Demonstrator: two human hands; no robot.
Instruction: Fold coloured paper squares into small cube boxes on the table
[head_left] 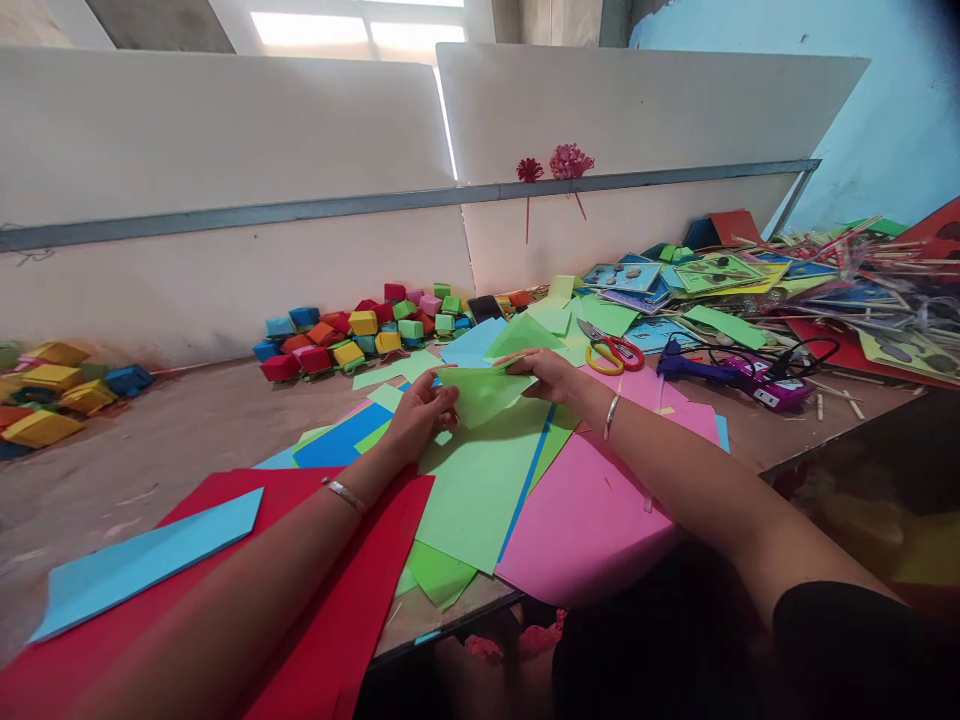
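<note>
Between my two hands, above the pile of sheets, is a piece of light green paper (484, 397). My left hand (425, 412) grips its left edge, fingers curled round it. The upper right corner is pinched by my right hand (546, 374). Beneath them lies a larger pale green sheet (480, 490), partly over a pink sheet (589, 510) and a dark blue sheet (341, 437). Scissors (611, 350) with red and yellow handles lie just beyond my right hand.
Small coloured paper boxes (364, 322) are heaped at the back, with more boxes (56, 390) far left. Red sheets (315, 590) carry a folded light blue paper (150, 560). A blue glue gun (697, 368) lies right, near decorated cards (720, 272). Two paper flowers (571, 160) stand against the white board.
</note>
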